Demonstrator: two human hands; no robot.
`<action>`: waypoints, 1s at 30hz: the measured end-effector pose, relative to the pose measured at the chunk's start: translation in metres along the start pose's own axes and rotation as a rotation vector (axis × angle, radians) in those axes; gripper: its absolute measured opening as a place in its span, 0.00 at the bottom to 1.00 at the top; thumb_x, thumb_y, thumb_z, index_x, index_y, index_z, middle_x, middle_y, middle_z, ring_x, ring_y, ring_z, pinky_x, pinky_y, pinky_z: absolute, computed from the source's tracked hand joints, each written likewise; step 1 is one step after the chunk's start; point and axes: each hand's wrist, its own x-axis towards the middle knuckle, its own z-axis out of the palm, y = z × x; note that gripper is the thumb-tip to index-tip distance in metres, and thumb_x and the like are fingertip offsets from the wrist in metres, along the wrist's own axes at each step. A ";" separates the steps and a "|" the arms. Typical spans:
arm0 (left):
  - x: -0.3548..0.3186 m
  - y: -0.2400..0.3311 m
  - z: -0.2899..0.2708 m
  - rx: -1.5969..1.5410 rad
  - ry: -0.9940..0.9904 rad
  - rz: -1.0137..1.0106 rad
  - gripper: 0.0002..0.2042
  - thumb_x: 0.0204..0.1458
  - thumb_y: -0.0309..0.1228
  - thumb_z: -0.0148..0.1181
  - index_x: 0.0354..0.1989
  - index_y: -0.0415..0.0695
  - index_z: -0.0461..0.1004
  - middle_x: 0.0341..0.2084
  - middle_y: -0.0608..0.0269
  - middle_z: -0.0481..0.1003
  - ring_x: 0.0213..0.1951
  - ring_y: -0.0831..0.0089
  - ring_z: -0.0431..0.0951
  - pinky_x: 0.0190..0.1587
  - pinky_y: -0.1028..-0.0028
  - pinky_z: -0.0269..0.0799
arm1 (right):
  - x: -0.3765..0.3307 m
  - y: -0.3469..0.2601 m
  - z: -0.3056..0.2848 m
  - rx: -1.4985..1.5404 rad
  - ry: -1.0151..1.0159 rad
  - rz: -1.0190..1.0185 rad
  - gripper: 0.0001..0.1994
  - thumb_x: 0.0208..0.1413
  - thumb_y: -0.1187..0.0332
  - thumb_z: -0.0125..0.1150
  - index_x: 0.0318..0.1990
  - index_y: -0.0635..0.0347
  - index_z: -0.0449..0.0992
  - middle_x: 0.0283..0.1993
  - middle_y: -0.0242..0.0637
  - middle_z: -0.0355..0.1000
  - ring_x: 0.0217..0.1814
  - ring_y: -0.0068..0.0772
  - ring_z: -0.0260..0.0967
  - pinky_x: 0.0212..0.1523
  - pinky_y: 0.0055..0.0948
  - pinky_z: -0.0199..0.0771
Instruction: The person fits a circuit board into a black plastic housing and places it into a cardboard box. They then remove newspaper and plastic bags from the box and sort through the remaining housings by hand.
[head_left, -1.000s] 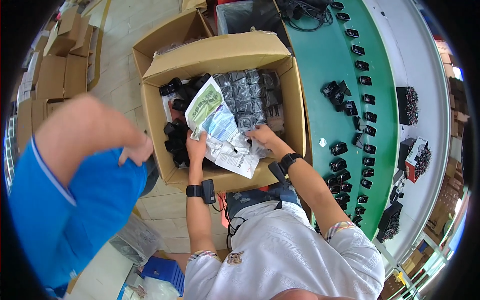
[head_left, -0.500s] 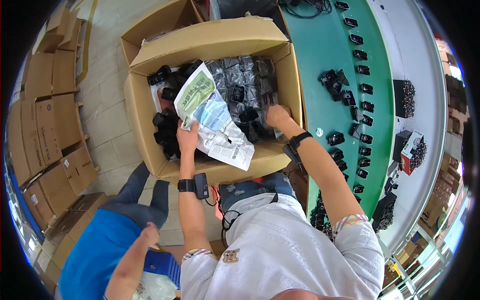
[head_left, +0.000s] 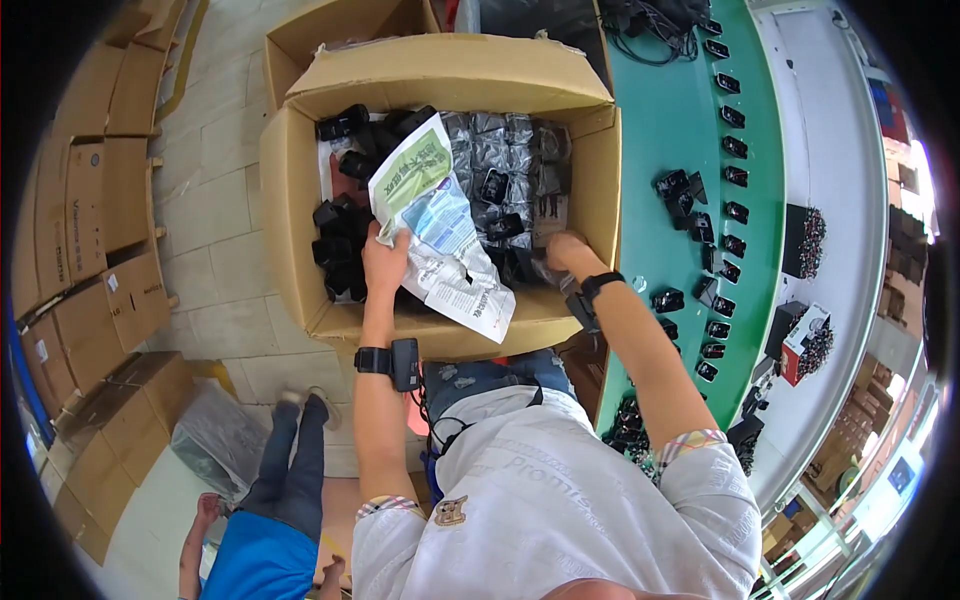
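Observation:
My left hand (head_left: 385,258) is closed on the edge of a crumpled white printed bag (head_left: 455,265) with green and blue patches. The bag slants across a large open cardboard box (head_left: 450,72). Inside the box, at its right near corner, my right hand (head_left: 566,250) has curled fingers, partly hidden, beside clear plastic and dark parts; what they hold I cannot make out. Rows of plastic-wrapped black parts (head_left: 490,150) fill the box's right half. Loose black housings (head_left: 340,215) are heaped at its left, partly under the bag.
A green work table (head_left: 660,150) to the right carries a line of small black housings (head_left: 735,146) and a loose cluster (head_left: 680,190). Stacked cartons (head_left: 85,220) stand at the far left. Behind on the left, a person in a blue shirt (head_left: 262,555) is near a grey plastic bag (head_left: 225,440).
The view has shifted, so the box appears farther right. The person in blue has moved away from beside me. My left hand keeps its hold on the bag; my right hand stays at the near right corner.

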 end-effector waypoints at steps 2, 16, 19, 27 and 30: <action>0.001 0.019 0.006 -0.018 -0.037 0.017 0.18 0.48 0.35 0.61 0.44 0.36 0.69 0.37 0.42 0.77 0.44 0.45 0.77 0.43 0.59 0.72 | -0.012 0.023 0.003 0.125 0.125 -0.151 0.15 0.47 0.60 0.55 0.33 0.61 0.81 0.42 0.51 0.76 0.47 0.52 0.73 0.46 0.43 0.74; 0.000 0.024 0.002 -0.039 -0.038 -0.006 0.18 0.49 0.34 0.60 0.45 0.36 0.69 0.39 0.44 0.78 0.44 0.48 0.78 0.45 0.61 0.72 | -0.075 0.016 -0.009 1.190 0.334 -0.309 0.09 0.50 0.77 0.53 0.39 0.62 0.76 0.35 0.29 0.74 0.37 0.22 0.68 0.40 0.27 0.70; -0.001 0.022 0.003 -0.018 -0.019 0.036 0.18 0.49 0.34 0.61 0.45 0.36 0.69 0.39 0.44 0.78 0.44 0.49 0.78 0.45 0.61 0.72 | -0.081 0.002 -0.022 1.514 0.483 -0.464 0.08 0.49 0.79 0.51 0.36 0.62 0.75 0.33 0.29 0.72 0.38 0.22 0.69 0.40 0.26 0.70; -0.001 0.028 0.005 -0.008 -0.023 0.027 0.18 0.49 0.33 0.60 0.46 0.37 0.69 0.38 0.45 0.78 0.44 0.49 0.78 0.45 0.62 0.72 | -0.044 -0.009 -0.019 0.476 0.550 -0.144 0.07 0.47 0.70 0.56 0.31 0.60 0.77 0.33 0.51 0.76 0.36 0.50 0.75 0.39 0.42 0.75; -0.004 0.035 0.001 -0.030 -0.038 -0.009 0.18 0.49 0.33 0.60 0.46 0.37 0.69 0.37 0.45 0.78 0.43 0.49 0.78 0.44 0.62 0.72 | -0.048 -0.011 -0.028 0.580 0.710 0.028 0.05 0.43 0.72 0.54 0.24 0.55 0.78 0.30 0.47 0.76 0.35 0.53 0.74 0.37 0.46 0.74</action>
